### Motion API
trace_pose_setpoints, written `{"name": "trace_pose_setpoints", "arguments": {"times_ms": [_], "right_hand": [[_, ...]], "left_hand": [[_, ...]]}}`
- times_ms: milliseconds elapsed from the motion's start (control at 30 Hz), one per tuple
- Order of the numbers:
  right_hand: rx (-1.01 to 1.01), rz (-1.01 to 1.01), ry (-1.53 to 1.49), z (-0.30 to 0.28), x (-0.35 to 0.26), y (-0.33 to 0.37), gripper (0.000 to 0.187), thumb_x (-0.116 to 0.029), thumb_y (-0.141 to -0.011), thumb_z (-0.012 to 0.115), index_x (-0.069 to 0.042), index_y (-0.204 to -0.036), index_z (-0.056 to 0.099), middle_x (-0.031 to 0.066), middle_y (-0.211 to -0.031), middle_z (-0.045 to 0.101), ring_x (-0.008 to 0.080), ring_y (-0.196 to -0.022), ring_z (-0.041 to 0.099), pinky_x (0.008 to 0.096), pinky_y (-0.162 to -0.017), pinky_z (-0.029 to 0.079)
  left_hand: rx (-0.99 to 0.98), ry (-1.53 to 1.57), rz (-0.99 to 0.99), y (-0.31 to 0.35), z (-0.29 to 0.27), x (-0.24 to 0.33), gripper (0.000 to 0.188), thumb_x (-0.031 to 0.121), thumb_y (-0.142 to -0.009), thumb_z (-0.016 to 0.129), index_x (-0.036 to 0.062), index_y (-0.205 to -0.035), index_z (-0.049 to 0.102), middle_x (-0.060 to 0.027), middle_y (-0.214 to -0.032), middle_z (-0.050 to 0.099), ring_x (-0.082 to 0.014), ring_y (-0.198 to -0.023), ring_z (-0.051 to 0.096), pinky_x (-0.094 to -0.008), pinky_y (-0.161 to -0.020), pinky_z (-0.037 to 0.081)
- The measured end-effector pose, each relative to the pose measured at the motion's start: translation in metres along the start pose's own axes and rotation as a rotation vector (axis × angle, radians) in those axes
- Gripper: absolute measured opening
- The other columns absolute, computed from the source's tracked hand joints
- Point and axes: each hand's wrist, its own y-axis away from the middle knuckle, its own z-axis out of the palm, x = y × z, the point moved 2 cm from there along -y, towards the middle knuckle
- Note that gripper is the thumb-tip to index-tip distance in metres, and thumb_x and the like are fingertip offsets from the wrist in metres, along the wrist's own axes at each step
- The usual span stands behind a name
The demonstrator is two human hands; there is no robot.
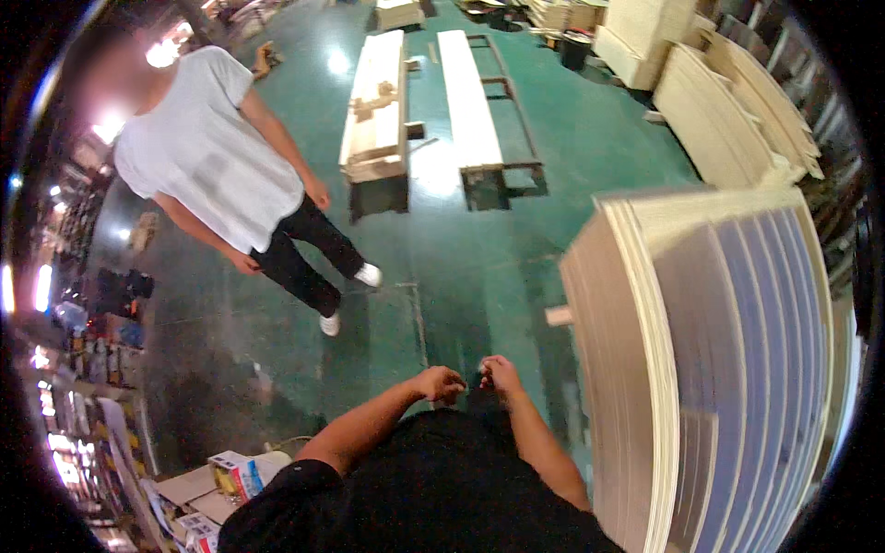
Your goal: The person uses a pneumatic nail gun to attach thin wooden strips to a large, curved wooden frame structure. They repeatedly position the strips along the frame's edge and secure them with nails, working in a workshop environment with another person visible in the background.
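My left hand is in front of my body with its fingers curled in. A short gap away, my right hand is held at about the same height, its fingers bent together as in a pinch. Whatever may be between the fingers of either hand is too small and blurred to name. Beneath both hands lies the green floor. Closest on the right is a tall stack of panels with pale edges and grey-blue faces.
A person in a white shirt stands ahead on the left. Farther off, two long benches carry pale boards. Wooden panels lean at the far right. Small boxes lie on a surface at my lower left.
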Motion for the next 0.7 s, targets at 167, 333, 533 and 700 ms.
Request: {"name": "trace_pose_setpoints", "arguments": {"times_ms": [167, 333, 533, 700], "right_hand": [[-0.215, -0.102, 0.571, 0.096, -0.082, -0.174, 0.014, -0.018, -0.096, 0.064, -0.005, -0.103, 0.063, 0.0048, -0.077, 0.06, 0.0164, -0.06, 0.054, 0.035, -0.05, 0.045], [-0.286, -0.057, 0.717, 0.156, -0.183, -0.267, 0.013, -0.017, -0.094, 0.065, -0.005, -0.094, 0.063, 0.0058, -0.071, 0.06, 0.0172, -0.052, 0.053, 0.0347, -0.045, 0.04], [-0.198, 0.147, 0.867, 0.097, -0.245, -0.404, 0.012, -0.016, -0.093, 0.064, -0.004, -0.091, 0.063, 0.0071, -0.067, 0.06, 0.0175, -0.049, 0.052, 0.0349, -0.043, 0.039], [0.077, 0.264, 1.008, 0.039, -0.366, -0.453, 0.008, -0.017, -0.091, 0.067, -0.01, -0.093, 0.064, 0.0066, -0.067, 0.059, 0.0184, -0.052, 0.056, 0.0386, -0.045, 0.045]], "left_hand": [[0.583, 0.305, -0.258, 0.027, -0.14, -0.08, 0.026, 0.026, -0.102, 0.064, 0.0033, -0.114, 0.069, -0.0112, -0.077, 0.067, -0.0217, -0.059, 0.065, -0.0396, -0.056, 0.054], [0.884, 0.981, -0.308, 0.043, -0.133, -0.243, 0.019, 0.023, -0.101, 0.061, 0.0052, -0.097, 0.066, -0.0092, -0.075, 0.064, -0.0222, -0.062, 0.064, -0.0405, -0.056, 0.053], [0.268, -0.118, -0.414, -0.033, -0.194, -0.264, 0.041, 0.039, -0.094, 0.063, 0.0059, -0.115, 0.076, -0.0214, -0.107, 0.074, -0.0345, -0.092, 0.071, -0.0501, -0.082, 0.055], [0.337, 0.162, -0.323, -0.138, -0.356, -0.222, 0.044, 0.043, -0.095, 0.061, 0.0055, -0.113, 0.076, -0.0226, -0.108, 0.074, -0.0362, -0.095, 0.071, -0.0506, -0.084, 0.055]]}}
